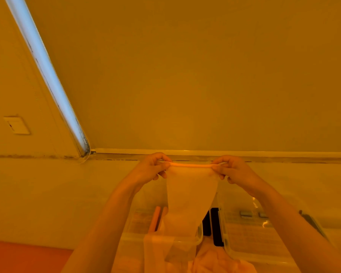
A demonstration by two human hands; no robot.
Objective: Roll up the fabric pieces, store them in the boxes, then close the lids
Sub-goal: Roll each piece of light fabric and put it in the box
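Above the boxes, both hands were raised side by side, well apart, with a fabric (191,194) strip stretched between them. The left hand (152,168) pinched the strip's rolled top edge at its left end, fingers curled over it. The right hand (232,170) pinched the same edge at the right end, thumb and fingers closed on it. The rolled edge ran taut and roughly level from one hand to the other. Below it the sheer fabric hung straight down, narrowing, its lower part draping over the front rim of the left box (199,235) and out of frame at the bottom.

The left box, clear plastic, sat below the left forearm; two orange rolls (156,217) lay inside near its middle, side by side, partly hidden by the hanging fabric. The right box (244,239), also clear, stood just beside it under the right forearm, with a dark gap between them; its contents could not be told. More pale fabric (220,261) lay bunched in front of the boxes at the bottom edge. The boxes rested on a pale bench (47,203). Behind ran a wall (205,75), with a switch plate (17,125) at left.
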